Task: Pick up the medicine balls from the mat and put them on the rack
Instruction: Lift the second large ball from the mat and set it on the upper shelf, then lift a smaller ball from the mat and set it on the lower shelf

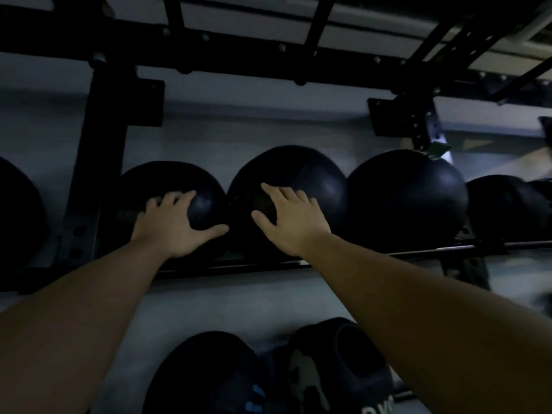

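Left hand [176,224]: fingers spread, flat on left ball [206,201].
Right hand [291,218]: fingers spread, flat on middle ball [313,180].
Third ball [409,198]: right of right hand, on rack [373,252].

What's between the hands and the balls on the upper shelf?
Nothing visible. The left hand lies flat on the left ball, the right hand on the middle ball. Both balls sit on the rack.

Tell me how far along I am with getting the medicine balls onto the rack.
Done: several black balls already sit on the rack's upper rail, and more rest on the level below.
In hand: your left hand lies open on the left ball and your right hand on the middle ball, apparently settling them in place.
Left: the mat is out of view, so I cannot tell whether any balls remain there.
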A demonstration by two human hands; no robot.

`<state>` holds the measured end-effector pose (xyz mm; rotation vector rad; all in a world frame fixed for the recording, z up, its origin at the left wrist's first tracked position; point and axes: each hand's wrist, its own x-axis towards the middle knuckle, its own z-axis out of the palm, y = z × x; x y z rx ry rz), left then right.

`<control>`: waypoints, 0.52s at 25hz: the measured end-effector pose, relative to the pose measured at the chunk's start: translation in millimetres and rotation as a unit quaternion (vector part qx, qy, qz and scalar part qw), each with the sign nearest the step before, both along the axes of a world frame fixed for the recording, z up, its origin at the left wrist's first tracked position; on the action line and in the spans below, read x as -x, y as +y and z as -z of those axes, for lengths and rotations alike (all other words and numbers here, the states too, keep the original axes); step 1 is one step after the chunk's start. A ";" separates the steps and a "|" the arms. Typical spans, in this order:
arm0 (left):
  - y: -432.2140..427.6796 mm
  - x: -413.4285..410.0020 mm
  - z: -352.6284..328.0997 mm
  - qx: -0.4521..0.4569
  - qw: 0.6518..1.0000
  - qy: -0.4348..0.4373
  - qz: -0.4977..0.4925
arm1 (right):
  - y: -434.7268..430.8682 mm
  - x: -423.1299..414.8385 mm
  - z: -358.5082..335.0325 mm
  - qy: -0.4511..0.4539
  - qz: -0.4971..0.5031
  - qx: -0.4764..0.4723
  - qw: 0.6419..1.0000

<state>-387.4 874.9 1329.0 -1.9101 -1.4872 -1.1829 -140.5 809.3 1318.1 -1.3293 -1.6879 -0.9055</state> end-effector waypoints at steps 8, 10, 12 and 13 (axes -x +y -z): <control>-211.1 -168.7 113.1 0.062 0.974 -0.048 0.210 | -212.6 -156.1 108.8 0.113 0.041 0.061 0.991; -267.9 -218.9 144.2 0.092 0.966 -0.058 0.234 | -285.8 -216.0 149.9 0.121 0.076 0.092 0.985; -321.5 -262.6 173.5 0.115 0.965 -0.045 0.231 | -361.0 -278.1 189.5 0.130 0.125 0.120 0.976; -351.7 -288.2 189.6 0.124 0.967 -0.026 0.221 | -402.1 -311.1 209.2 0.132 0.159 0.140 0.968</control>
